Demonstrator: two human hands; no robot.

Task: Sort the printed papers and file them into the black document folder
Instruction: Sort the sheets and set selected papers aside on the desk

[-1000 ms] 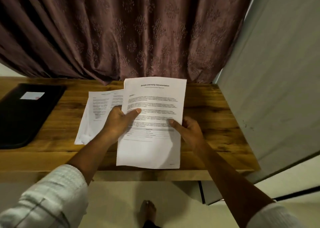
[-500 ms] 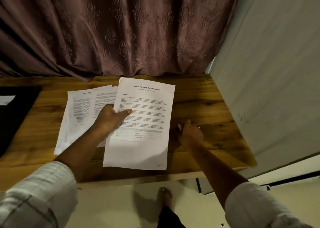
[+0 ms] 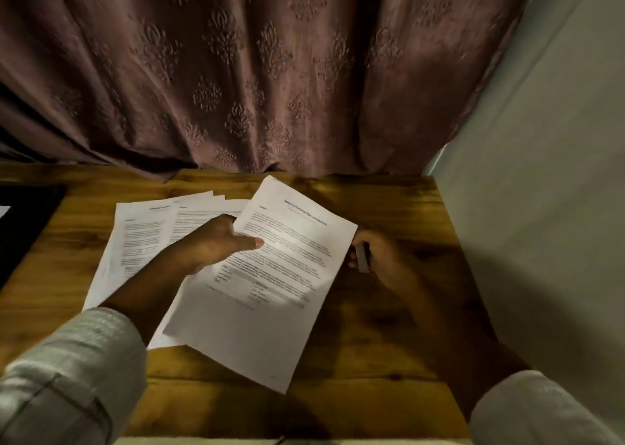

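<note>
Where the left hand (image 3: 216, 245) pinches the sheet (image 3: 270, 295), the thumb lies on the printed face near its left edge and the fingers are hidden beneath; the sheet is tilted, its top corner toward the curtain (image 3: 270, 72), its lower corner near the front edge of the table (image 3: 389, 336). The right hand (image 3: 382, 258), just beside the sheet's right edge, has its fingers curled round a grey object (image 3: 362, 258), small and oblong, its kind not discernible. Under the left wrist lies the stack (image 3: 142, 238), fanned, flat on the table; left of it, well apart from both hands, the folder (image 3: 23, 228), cut by the frame edge. Bare wood lies behind and right of the right hand, up to the wall (image 3: 541, 207). Count: one held sheet; at least three fanned sheets; one folder; one grey object.
</note>
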